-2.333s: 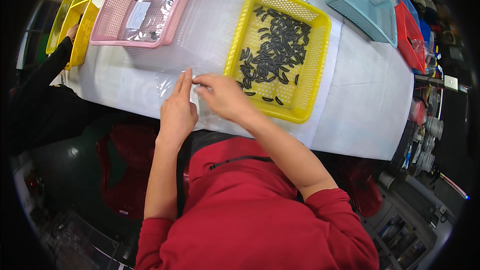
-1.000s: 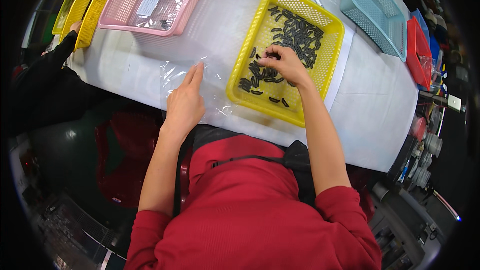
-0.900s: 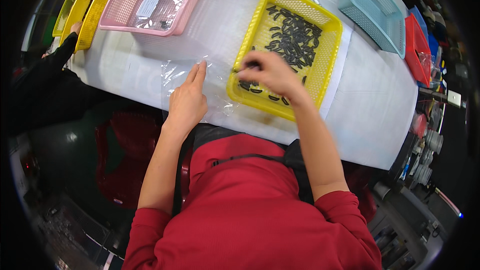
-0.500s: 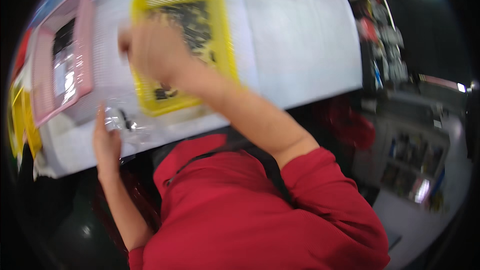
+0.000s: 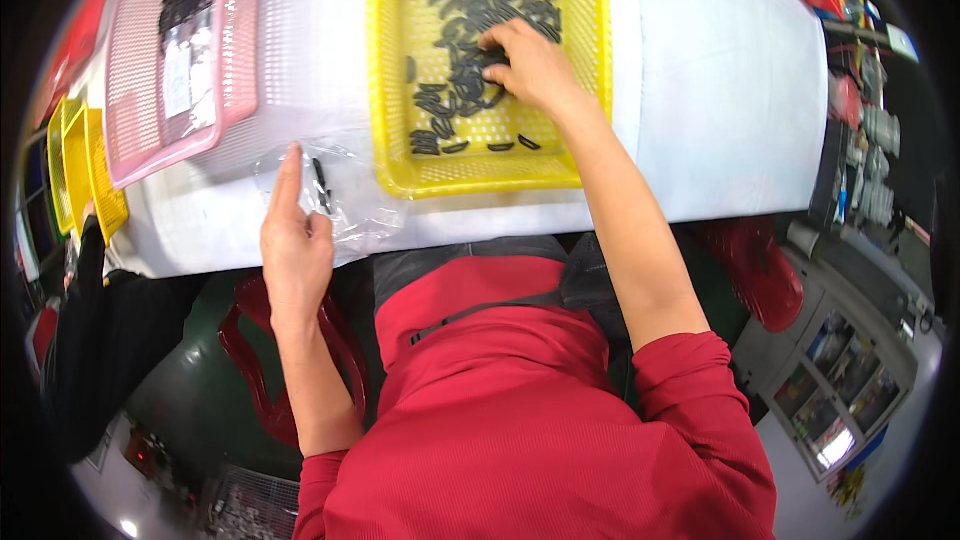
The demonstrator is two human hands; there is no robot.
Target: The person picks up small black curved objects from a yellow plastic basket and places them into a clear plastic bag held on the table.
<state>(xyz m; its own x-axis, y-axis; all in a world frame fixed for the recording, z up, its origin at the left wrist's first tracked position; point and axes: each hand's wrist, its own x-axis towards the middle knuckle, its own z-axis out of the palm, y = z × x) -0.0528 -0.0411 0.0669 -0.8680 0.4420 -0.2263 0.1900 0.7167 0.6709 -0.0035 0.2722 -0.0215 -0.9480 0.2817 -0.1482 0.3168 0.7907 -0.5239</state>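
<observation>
My right hand (image 5: 537,68) reaches into a yellow plastic basket (image 5: 390,155), thumb and forefinger apart over a heap of small curved black pieces (image 5: 485,0). No piece is plainly gripped there. Nearer the table's front edge, my left hand (image 5: 297,255) is at a clear plastic bag (image 5: 360,205), its forefinger stretched along the bag and the thumb bent; the other fingers are mostly hidden. A few black pieces (image 5: 321,185) show inside the bag, just right of the forefinger.
A pink basket (image 5: 238,60) with bagged black items stands on the left of the white-covered table (image 5: 720,120). Yellow baskets (image 5: 105,175) and a person's dark sleeve (image 5: 90,270) are at far left. A red stool (image 5: 755,275) stands below the table's right side.
The view has shifted, so the table contents appear farther right. My right hand has moved from the basket's left side into the black pieces. My left hand stays by the bag.
</observation>
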